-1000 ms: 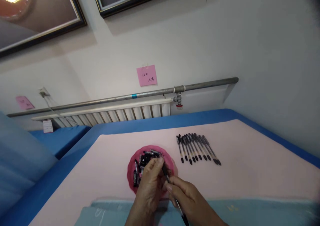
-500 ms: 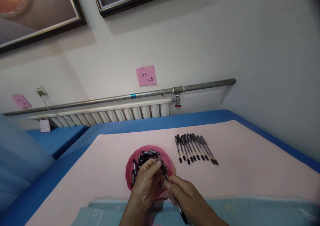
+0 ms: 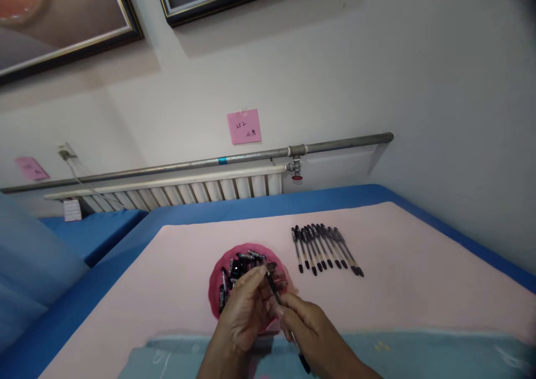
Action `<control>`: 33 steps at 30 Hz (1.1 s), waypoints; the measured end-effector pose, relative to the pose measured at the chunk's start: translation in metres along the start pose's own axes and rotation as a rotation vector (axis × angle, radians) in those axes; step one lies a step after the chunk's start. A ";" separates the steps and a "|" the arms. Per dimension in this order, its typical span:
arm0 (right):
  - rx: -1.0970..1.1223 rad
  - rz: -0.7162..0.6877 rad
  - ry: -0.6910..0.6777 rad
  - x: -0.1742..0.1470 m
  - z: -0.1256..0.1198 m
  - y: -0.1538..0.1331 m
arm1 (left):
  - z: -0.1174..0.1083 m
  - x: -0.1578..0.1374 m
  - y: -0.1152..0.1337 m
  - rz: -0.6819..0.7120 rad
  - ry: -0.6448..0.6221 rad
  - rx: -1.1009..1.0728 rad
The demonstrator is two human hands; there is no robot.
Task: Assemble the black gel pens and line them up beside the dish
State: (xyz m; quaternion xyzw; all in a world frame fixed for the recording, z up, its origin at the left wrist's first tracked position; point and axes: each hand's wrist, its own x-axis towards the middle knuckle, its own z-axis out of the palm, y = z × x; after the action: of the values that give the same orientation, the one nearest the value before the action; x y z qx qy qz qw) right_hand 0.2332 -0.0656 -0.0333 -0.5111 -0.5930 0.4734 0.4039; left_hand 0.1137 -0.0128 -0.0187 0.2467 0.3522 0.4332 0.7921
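My right hand (image 3: 304, 317) is closed around the barrel of a black-and-clear pen (image 3: 274, 287), which slants with its dark end down toward me. The pen's upper end reaches the fingertips of my left hand (image 3: 247, 301). Between my left thumb and fingers is a small dark piece that looks like a pen cap (image 3: 272, 266), right by the pen's tip. Beneath both hands stands a pink scalloped bowl (image 3: 214, 278), partly hidden by them. Several black pen caps (image 3: 240, 266) lie heaped in it.
To the right of the bowl, several assembled pens (image 3: 322, 248) lie side by side in a row on the pink cloth (image 3: 419, 278). Teal fabric (image 3: 397, 354) runs along the near edge. A blue border (image 3: 268, 196) and a radiator (image 3: 218, 190) are at the back.
The dark piece at my left fingertips has tilted sideways, away from the pen's line. My hands keep nearly the same place, and the right one still grips the pen.
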 end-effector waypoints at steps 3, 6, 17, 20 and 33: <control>-0.014 -0.010 -0.009 0.000 0.002 0.002 | -0.001 0.001 -0.001 0.026 0.003 0.025; 0.021 0.013 -0.018 -0.001 0.003 0.002 | -0.003 0.002 0.000 0.065 -0.016 0.034; 0.655 0.204 -0.148 -0.005 0.007 -0.010 | 0.004 -0.002 0.002 0.111 -0.032 -0.052; 0.500 0.162 -0.098 -0.001 0.004 -0.006 | 0.005 -0.003 0.002 0.123 -0.005 0.009; -0.021 0.083 0.057 0.004 -0.007 0.004 | -0.042 0.002 0.050 0.403 0.243 0.137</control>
State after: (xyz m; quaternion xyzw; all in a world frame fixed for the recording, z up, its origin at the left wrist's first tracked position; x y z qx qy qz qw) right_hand 0.2398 -0.0604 -0.0355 -0.5529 -0.5645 0.4685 0.3953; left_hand 0.0564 0.0175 -0.0108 0.3113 0.4172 0.5840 0.6229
